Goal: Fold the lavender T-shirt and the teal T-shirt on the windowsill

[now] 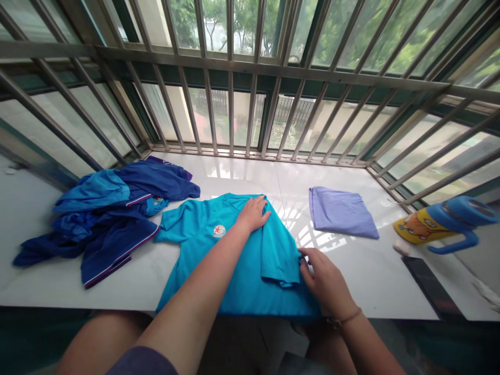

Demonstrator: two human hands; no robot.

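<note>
A turquoise T-shirt (238, 276) with a small round red-star badge on its chest lies spread on the white ledge, its lower end reaching the front edge. One sleeve points left; the right sleeve is folded inward over the body. My left hand (253, 212) rests flat near the collar, at the top of that fold, fingers stretched out. At the shirt's right side, my right hand (326, 278) pinches the cloth by the folded sleeve between thumb and fingers. Its fingertips are partly hidden.
A heap of blue clothes (113, 208) lies on the left. On the right are a folded lavender cloth (344, 212), a blue-and-yellow bottle (437, 221) and a black phone-like slab (433, 286). Metal window bars (253, 67) enclose the white ledge (230, 172) at the back and sides.
</note>
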